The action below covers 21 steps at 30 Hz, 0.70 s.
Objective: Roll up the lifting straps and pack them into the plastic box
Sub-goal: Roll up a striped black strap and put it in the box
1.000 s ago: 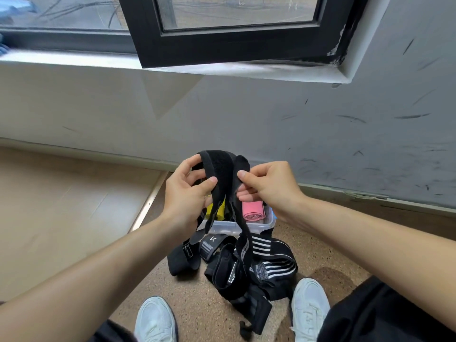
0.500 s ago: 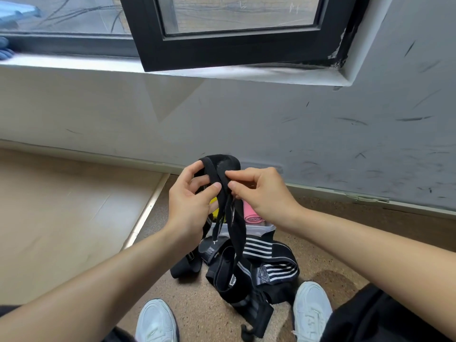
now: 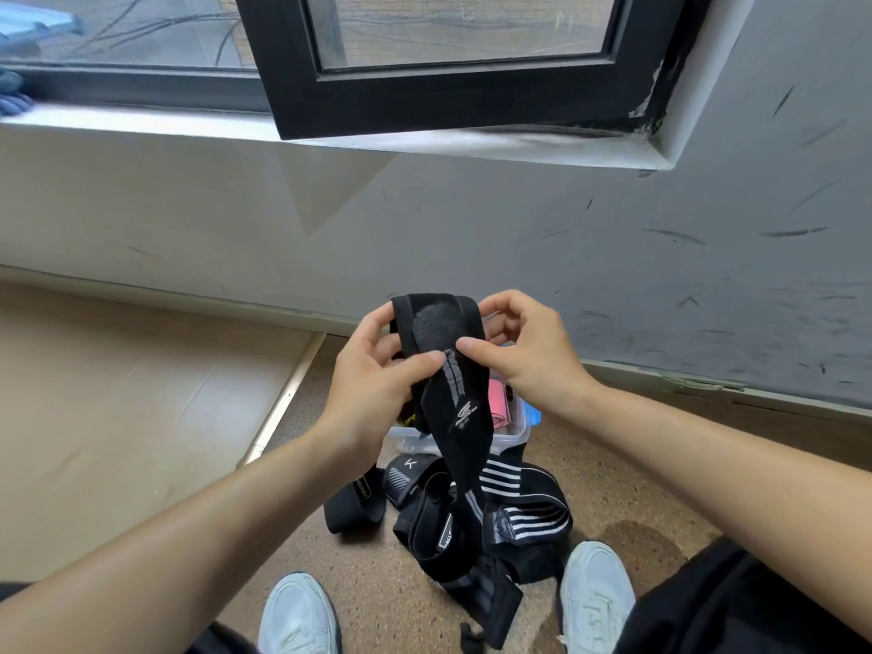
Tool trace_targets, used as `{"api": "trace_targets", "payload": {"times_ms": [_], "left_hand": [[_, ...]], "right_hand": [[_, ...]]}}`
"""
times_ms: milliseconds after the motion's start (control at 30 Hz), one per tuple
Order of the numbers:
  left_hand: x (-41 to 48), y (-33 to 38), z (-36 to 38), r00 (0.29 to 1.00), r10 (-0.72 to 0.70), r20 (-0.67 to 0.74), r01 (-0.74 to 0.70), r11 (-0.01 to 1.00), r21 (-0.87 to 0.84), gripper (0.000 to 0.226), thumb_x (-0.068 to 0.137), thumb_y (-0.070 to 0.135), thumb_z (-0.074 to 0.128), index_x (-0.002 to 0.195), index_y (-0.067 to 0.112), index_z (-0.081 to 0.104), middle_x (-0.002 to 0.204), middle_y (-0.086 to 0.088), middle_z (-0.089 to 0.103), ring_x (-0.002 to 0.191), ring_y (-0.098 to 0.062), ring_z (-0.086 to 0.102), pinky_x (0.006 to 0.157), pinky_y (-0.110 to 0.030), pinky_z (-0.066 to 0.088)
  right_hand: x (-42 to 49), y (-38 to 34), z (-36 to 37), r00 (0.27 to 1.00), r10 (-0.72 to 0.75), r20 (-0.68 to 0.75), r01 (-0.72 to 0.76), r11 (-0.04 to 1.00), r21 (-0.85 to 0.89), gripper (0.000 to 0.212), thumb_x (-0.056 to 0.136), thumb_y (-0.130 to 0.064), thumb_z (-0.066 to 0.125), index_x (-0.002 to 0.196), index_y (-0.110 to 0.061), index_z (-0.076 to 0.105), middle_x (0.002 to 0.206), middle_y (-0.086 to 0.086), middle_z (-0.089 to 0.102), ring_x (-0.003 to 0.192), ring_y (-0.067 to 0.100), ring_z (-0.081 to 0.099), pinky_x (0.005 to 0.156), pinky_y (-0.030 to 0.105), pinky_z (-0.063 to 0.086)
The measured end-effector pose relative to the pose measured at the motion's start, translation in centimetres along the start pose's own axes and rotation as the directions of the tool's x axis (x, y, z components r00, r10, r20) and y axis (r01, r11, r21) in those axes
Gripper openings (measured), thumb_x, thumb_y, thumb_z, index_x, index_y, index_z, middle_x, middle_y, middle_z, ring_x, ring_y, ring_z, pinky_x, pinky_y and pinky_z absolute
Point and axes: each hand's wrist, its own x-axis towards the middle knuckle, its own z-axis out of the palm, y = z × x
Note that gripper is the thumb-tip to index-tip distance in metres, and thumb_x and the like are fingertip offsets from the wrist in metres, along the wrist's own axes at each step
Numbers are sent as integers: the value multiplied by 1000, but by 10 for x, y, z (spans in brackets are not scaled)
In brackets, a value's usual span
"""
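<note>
I hold a black lifting strap [image 3: 460, 408] up in front of me, its top end with a grey hook-and-loop patch folded over between my hands. My left hand [image 3: 373, 375] pinches it at the left with thumb and fingers. My right hand [image 3: 519, 351] pinches it at the right, thumb on the front. The strap's tail hangs down to a heap of black straps [image 3: 472, 521] with white stripes on the floor. Behind the strap stands the clear plastic box [image 3: 512, 434], with a pink roll [image 3: 500, 408] inside and something yellow and black at its left, mostly hidden.
My two white shoes [image 3: 299, 616] [image 3: 597, 592] flank the heap on brown speckled floor. A grey scuffed wall and skirting run close behind the box. A black window frame [image 3: 448, 96] juts out overhead. A beige floor section lies to the left beyond a metal strip.
The strap has been turned so its wide face with the grey patch and a logo faces me. Both hands shifted their pinch to the top fold. The box shows more.
</note>
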Motion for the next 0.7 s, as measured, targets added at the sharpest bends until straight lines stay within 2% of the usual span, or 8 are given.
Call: {"api": "trace_targets", "payload": {"times_ms": [67,133,200,300,400,533,633,700], "left_hand": [[-1,-1,1,999,37,-19,-36,997,63,57,87,-9,73,133,20,56,107,-10,79,97,-27,77,78,-40,63],[-1,-2,2,995,54,-84,-48,996,71,40,87,-5,75,121,13,63,103,-10,79,96,-30,77,79,-43,63],[-2,-2,3,991,37,-126,-30,998,58,22,89,0,74,108,9,68,100,-12,79,94,-31,77,75,-39,61],[-6,1,10,989,-10,-150,9,1000,-4,11,95,8,70,105,4,70,94,-15,79,81,-24,77,64,-28,59],[-8,5,14,976,-68,-209,60,997,-43,16,96,19,71,103,4,71,90,-14,79,75,-21,75,59,-27,59],[-9,9,11,961,-171,-219,154,984,-93,23,95,24,73,106,5,73,96,-16,79,76,-23,76,60,-29,59],[-11,10,11,967,-172,-186,158,984,-88,21,97,22,70,110,6,74,100,-16,79,80,-24,77,61,-27,59],[-11,10,14,975,-170,-145,164,985,-50,21,101,23,64,111,7,74,101,-15,79,82,-23,77,63,-26,59]], "right_hand": [[-2,0,2,1000,9,-1,-9,999,32,26,82,-6,82,101,-11,65,80,11,67,66,12,60,64,24,55],[-5,-2,6,1000,14,12,-15,998,63,24,84,-7,81,101,-11,66,81,15,67,67,14,61,66,29,58],[-8,-5,9,1000,19,10,-20,994,107,22,86,-7,79,103,-10,65,82,14,70,68,14,66,68,31,60],[-10,-10,13,999,42,1,-41,982,182,24,87,-4,77,105,-6,61,88,18,74,71,20,72,70,37,63],[-12,-13,16,999,34,21,-36,988,149,24,88,-3,76,103,-7,58,86,22,72,70,23,71,71,45,62],[-14,-11,19,996,10,92,-17,997,72,25,88,-8,77,103,-8,56,71,4,67,65,16,65,68,41,58],[-16,-12,20,996,63,65,-73,983,170,21,90,-11,76,96,-9,56,73,10,69,68,22,70,67,42,58],[-15,-14,19,994,99,37,-105,969,224,19,92,-12,74,93,-11,55,74,10,73,66,23,72,62,36,58]]}}
